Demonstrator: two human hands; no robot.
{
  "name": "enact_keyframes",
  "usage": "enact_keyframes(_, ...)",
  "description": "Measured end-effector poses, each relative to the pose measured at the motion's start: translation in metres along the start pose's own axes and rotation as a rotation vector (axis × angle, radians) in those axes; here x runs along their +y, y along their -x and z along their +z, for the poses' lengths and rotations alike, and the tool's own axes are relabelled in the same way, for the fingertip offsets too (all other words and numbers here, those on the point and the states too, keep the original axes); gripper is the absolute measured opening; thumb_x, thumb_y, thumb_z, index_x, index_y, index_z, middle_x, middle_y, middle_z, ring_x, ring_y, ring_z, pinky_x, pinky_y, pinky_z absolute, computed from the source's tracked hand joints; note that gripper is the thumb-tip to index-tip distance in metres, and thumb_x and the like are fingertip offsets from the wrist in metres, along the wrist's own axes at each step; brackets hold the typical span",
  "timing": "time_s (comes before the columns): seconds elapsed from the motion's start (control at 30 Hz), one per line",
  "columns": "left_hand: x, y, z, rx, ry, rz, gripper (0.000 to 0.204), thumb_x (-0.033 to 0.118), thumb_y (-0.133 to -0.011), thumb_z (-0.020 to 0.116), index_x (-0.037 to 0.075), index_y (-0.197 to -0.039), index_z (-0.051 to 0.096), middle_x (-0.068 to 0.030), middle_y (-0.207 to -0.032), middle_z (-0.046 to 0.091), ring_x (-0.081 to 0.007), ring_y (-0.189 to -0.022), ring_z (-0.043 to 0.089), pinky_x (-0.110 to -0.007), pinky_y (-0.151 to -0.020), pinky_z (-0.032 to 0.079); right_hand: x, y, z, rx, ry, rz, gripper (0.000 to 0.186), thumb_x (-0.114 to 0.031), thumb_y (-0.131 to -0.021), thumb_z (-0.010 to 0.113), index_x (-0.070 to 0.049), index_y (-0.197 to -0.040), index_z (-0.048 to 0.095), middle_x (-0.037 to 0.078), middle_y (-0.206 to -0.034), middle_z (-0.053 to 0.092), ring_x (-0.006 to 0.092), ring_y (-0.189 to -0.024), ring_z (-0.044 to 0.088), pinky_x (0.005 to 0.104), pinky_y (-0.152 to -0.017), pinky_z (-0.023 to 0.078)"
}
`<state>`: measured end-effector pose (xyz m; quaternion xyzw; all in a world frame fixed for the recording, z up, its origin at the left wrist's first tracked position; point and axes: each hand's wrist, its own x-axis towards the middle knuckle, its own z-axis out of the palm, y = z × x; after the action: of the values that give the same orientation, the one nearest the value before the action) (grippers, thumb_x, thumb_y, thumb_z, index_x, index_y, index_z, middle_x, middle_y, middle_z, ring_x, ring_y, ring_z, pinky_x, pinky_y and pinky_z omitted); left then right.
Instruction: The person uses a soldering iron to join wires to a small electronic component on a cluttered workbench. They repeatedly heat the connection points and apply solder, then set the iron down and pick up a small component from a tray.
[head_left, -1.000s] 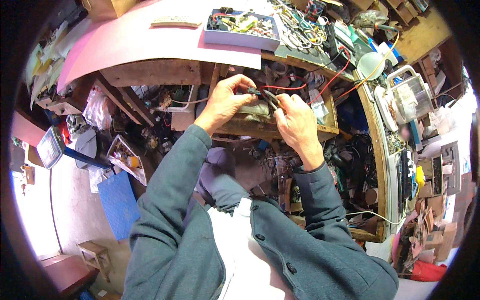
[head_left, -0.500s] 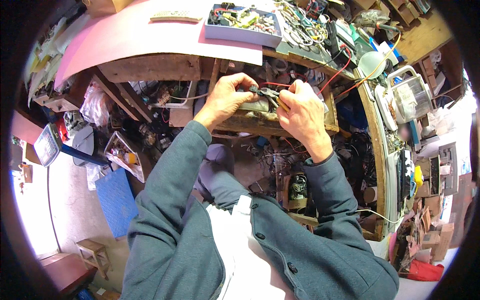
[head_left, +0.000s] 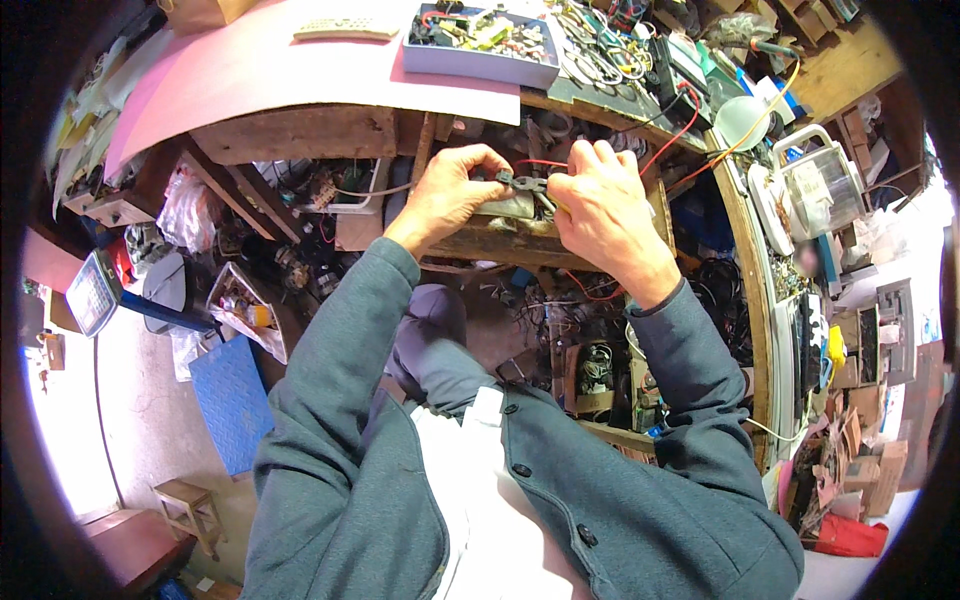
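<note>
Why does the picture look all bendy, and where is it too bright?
Head view: the fisheye lens makes the pink sheet look bowed, leaving black corners; head view: glare whites out the far left, beyond the pale floor; head view: the dark piece in the left hand is too small to make out.

No lettering, number, label or sign can be read. Marks on the weighing scale's display panel [head_left: 92,296], at the left edge of the frame, and on the pale remote-like keypad [head_left: 345,28], at upper left of centre, are too small to decipher.
</note>
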<state>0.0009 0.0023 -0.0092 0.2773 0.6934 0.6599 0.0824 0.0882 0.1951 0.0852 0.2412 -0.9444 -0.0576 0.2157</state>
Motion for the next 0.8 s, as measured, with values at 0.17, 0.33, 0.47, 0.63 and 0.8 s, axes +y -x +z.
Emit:
enact_keyframes(0.17, 0.002, 0.0, 0.0, -0.005, -0.005, -0.021, 0.018, 0.006, -0.077, 0.077, 0.002, -0.094, 0.071, -0.0034, -0.083, 0.07, -0.0108, -0.08, 0.062, -0.029, -0.077, 0.05, 0.001, -0.003, 0.001, -0.019, 0.008, -0.028, 0.008, -0.012, -0.067, 0.066, -0.01, -0.068, 0.059, 0.008, -0.086, 0.051, 0.0273, -0.089, 0.051, 0.0398, -0.072, 0.038)
enact_keyframes(0.33, 0.0, 0.0, 0.0, -0.015, -0.044, 0.002, 0.016, 0.004, -0.079, 0.075, 0.002, -0.094, 0.071, -0.0028, -0.085, 0.07, -0.0093, -0.082, 0.062, -0.027, -0.077, 0.05, 0.007, -0.002, 0.008, -0.045, 0.008, -0.089, 0.004, -0.012, -0.071, 0.065, -0.01, -0.07, 0.062, 0.008, -0.083, 0.053, 0.0264, -0.086, 0.053, 0.0388, -0.071, 0.042)
enact_keyframes(0.47, -0.001, 0.002, 0.0, -0.023, -0.077, 0.017, 0.014, 0.003, -0.08, 0.074, 0.001, -0.094, 0.07, -0.0022, -0.086, 0.07, -0.0085, -0.083, 0.061, -0.026, -0.077, 0.05, 0.01, -0.001, 0.015, -0.066, -0.012, -0.101, 0.003, -0.012, -0.073, 0.065, -0.009, -0.072, 0.064, 0.007, -0.081, 0.056, 0.0248, -0.083, 0.057, 0.0373, -0.071, 0.047)
enact_keyframes(0.63, -0.003, 0.001, 0.001, -0.008, -0.056, 0.044, 0.014, 0.003, -0.08, 0.074, 0.002, -0.094, 0.07, -0.0015, -0.086, 0.07, -0.0083, -0.082, 0.061, -0.026, -0.077, 0.05, 0.013, 0.0, 0.018, -0.111, -0.041, -0.065, 0.002, -0.011, -0.074, 0.064, -0.01, -0.073, 0.065, 0.007, -0.081, 0.056, 0.025, -0.084, 0.057, 0.0377, -0.071, 0.046)
enact_keyframes(0.8, 0.003, 0.002, 0.001, -0.029, -0.037, -0.026, 0.015, 0.003, -0.081, 0.074, 0.002, -0.095, 0.069, -0.0015, -0.087, 0.069, -0.0085, -0.083, 0.061, -0.027, -0.077, 0.05, 0.011, -0.002, 0.004, -0.063, -0.031, -0.071, 0.006, -0.01, -0.072, 0.064, -0.01, -0.07, 0.058, 0.008, -0.083, 0.052, 0.0278, -0.086, 0.053, 0.0405, -0.071, 0.039)
